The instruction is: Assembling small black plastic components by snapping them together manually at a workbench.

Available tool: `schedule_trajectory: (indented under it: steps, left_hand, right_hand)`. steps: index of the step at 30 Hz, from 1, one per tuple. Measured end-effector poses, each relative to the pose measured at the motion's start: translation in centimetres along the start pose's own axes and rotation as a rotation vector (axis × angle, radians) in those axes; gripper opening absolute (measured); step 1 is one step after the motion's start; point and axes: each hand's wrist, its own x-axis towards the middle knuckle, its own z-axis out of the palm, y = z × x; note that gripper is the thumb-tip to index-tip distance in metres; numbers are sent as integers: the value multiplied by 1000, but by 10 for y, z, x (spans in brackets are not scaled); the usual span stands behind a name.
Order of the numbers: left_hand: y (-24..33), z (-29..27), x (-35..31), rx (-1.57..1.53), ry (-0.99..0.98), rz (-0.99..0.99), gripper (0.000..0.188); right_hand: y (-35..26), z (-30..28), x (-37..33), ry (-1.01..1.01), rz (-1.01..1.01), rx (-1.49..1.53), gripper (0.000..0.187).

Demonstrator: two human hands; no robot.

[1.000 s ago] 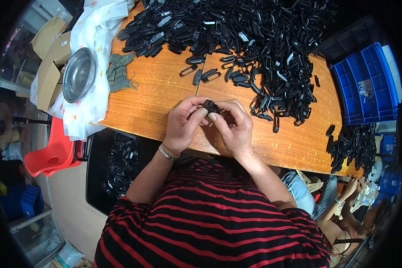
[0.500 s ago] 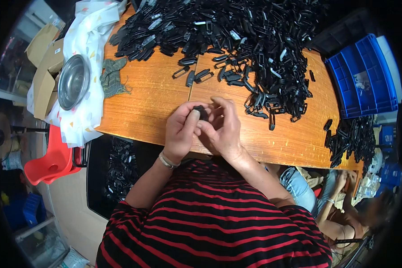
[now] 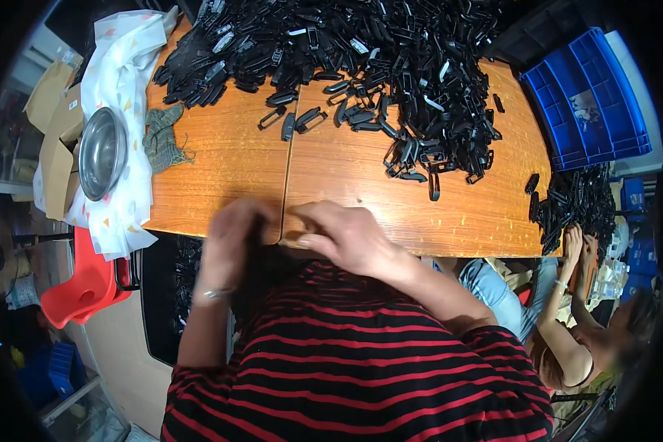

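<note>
At the front edge of the wooden table (image 3: 214, 177), my left hand (image 3: 236, 232) is smeared by motion. Its fingers are too blurred to show whether they hold anything. Just to its right, over the seam in the tabletop, my right hand (image 3: 346, 232) has its fingers loosely bent and the thumb apart, with nothing visible between them. Beyond both hands lie a few loose black plastic clips (image 3: 311, 120), some with open frames. A large heap of similar black parts (image 3: 331, 51) spreads over the far side.
To the left, a metal bowl (image 3: 103, 153) rests on patterned white sheeting (image 3: 129, 188), beside a grey-green cloth glove (image 3: 163, 140). A blue crate (image 3: 593, 103) stands at the right, near a smaller black pile (image 3: 578, 199) that a co-worker's hands (image 3: 578, 244) touch. A red chair (image 3: 88, 283) is lower left.
My hands, together around a small black part before, have separated and lowered to the table edge, the left moving left. That part is no longer visible. The co-worker's hands have reached the smaller pile.
</note>
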Motion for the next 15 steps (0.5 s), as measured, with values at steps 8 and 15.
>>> schedule_trajectory:
  steps: [8, 15]
  left_hand:
    - [-34, -113, -66, 894, 122, 68, 15]
    - [-24, -46, 17, 495, 169, 216, 12]
  right_hand:
    - [59, -72, -48, 347, 384, -527, 21]
    - [83, -51, 10, 402, 168, -550, 15]
